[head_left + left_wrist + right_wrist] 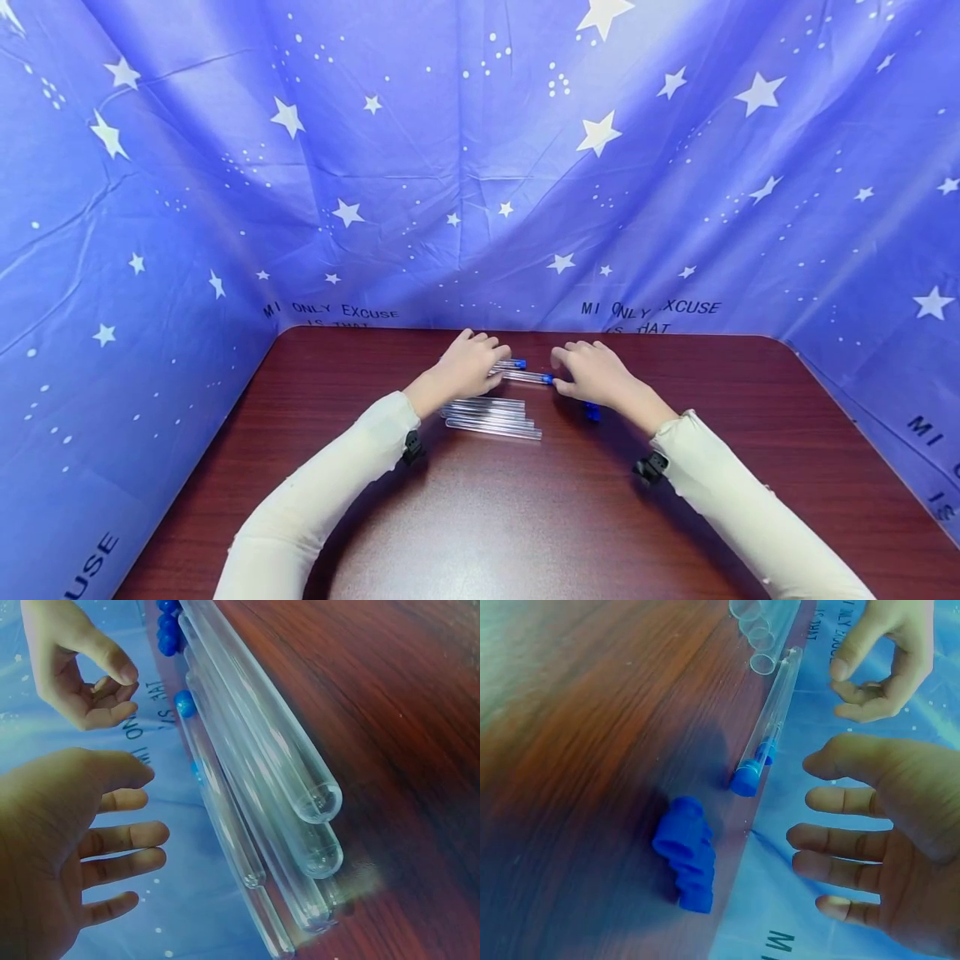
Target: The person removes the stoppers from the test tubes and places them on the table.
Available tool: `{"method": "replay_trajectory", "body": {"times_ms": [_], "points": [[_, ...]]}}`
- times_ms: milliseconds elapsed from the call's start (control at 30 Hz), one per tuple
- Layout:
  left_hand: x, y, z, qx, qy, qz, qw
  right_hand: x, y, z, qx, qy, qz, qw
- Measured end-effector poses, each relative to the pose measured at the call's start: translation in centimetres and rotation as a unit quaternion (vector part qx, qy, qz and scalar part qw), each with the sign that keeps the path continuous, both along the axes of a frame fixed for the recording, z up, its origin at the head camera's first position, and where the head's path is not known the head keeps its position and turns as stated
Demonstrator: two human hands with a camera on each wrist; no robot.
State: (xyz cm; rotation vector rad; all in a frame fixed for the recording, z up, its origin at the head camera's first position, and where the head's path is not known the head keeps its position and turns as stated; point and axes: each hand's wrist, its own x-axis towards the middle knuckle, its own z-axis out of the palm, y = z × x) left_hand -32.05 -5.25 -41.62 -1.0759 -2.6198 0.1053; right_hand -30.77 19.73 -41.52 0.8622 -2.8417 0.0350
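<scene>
Two clear test tubes with blue caps (529,377) lie at the far side of the table, side by side. My left hand (468,367) hovers over their rounded ends, its fingers extended and holding nothing in the left wrist view. Beside the capped ends is my right hand (596,373), fingers spread and loose, with nothing in them in the right wrist view. Several uncapped test tubes (495,421) lie in a row on the near side of the capped pair. A cluster of loose blue caps (686,851) sits on the table near my right hand, partly hidden by it in the head view.
The dark red wooden table (480,517) ends at a blue star-printed cloth (465,167) hanging behind and at both sides. Black wrist cameras (651,468) are strapped at both cream sleeves (750,500).
</scene>
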Motion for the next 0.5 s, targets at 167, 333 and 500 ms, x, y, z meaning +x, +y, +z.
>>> {"method": "replay_trajectory", "body": {"times_ms": [167,333,500], "points": [[-0.8,-0.1,-0.6,-0.002,-0.029,0.014,0.9995,-1.1,-0.5,-0.2,0.000,-0.036,-0.014,0.999],[-1.5,-0.1,-1.0,-0.011,-0.047,0.028,0.9984,-1.8,-0.8,-0.5,0.005,-0.065,-0.027,0.998],[-1.8,0.1,-1.0,-0.018,-0.073,0.038,0.9965,-2.3,-1.0,-0.8,0.010,-0.088,-0.036,0.995]]}}
